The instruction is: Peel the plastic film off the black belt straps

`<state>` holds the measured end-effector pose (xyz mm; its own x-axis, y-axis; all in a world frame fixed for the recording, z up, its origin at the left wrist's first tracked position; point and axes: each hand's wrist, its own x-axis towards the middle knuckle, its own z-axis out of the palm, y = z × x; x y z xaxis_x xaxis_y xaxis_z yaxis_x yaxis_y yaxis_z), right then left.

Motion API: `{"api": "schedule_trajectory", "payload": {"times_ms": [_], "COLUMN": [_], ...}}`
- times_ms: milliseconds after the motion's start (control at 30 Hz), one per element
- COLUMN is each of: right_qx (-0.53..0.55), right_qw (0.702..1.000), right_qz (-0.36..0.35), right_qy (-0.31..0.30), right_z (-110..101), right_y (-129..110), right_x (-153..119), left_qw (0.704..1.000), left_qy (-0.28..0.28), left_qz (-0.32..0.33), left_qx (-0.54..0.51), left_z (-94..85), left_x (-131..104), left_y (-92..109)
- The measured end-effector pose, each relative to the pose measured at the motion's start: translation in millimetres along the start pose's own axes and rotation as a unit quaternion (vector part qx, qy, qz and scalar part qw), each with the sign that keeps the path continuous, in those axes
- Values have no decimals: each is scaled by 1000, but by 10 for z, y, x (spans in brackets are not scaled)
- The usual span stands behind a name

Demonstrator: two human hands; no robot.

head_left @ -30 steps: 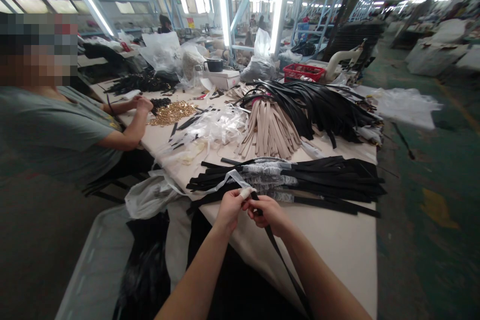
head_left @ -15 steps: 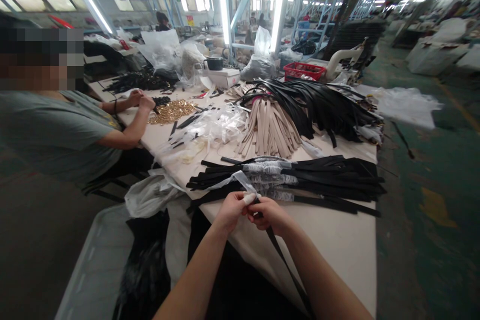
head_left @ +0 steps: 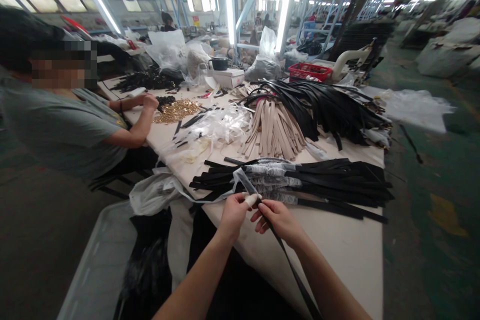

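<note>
At the front edge of the table, my left hand (head_left: 233,216) is closed, its thumb wrapped in something white. It pinches the end of a black strap (head_left: 288,255) together with a translucent plastic strip (head_left: 243,179) that sticks up beyond the fingers. Close beside it, my right hand (head_left: 279,217) pinches the same strap between thumb and forefinger, the other fingers loosely curled. From there the strap hangs down past my right forearm. Just beyond both hands lie bundles of black straps (head_left: 337,182), their middles wrapped in clear plastic film (head_left: 272,167).
Beige straps (head_left: 275,132) and a heap of black straps (head_left: 322,105) lie farther back, near a red basket (head_left: 307,71). A co-worker (head_left: 71,125) sits at the left by gold metal pieces (head_left: 178,111). Below the table's left side stands a grey bin (head_left: 93,260).
My right hand has drawn slightly away from my left, its fingers loosening a little around the strap. The whole view has shifted slightly. The co-worker's hands now hold a white item lower.
</note>
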<state>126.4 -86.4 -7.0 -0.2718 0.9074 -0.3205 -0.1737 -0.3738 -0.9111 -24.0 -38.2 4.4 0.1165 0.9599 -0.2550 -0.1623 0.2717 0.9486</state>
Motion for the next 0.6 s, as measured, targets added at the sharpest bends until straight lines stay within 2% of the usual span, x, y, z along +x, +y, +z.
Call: {"api": "schedule_trajectory", "payload": {"times_ms": [100,167,233,333,400,467,533,600], "right_qx": [-19,-23,-16,3,21,38,47,48], "right_qw": [1000,1000,1000,999,999,999,999,999], "right_qz": [18,4,-17,-32,-34,-29,-16,-3], "right_qy": [-16,-4,11,8,-7,-17,-19,-20], "right_z": [18,17,-2,-53,-76,-71,-41,-1], "right_y": [54,88,98,74,61,68,97,136], "right_x": [-71,-88,-72,-36,-31,-43,-67,-91], "left_qw": [998,999,1000,998,994,986,981,982], "left_qy": [52,48,20,-51,-94,-108,-73,-12], "left_qz": [23,25,16,-13,-48,-86,-93,-59], "left_qx": [-9,-3,13,32,-11,-88,-152,-178], "left_z": [-37,-24,35,145,197,229,250,273], "left_x": [98,111,58,-47,-50,16,114,181], "left_y": [89,102,63,-13,-20,11,50,58]}}
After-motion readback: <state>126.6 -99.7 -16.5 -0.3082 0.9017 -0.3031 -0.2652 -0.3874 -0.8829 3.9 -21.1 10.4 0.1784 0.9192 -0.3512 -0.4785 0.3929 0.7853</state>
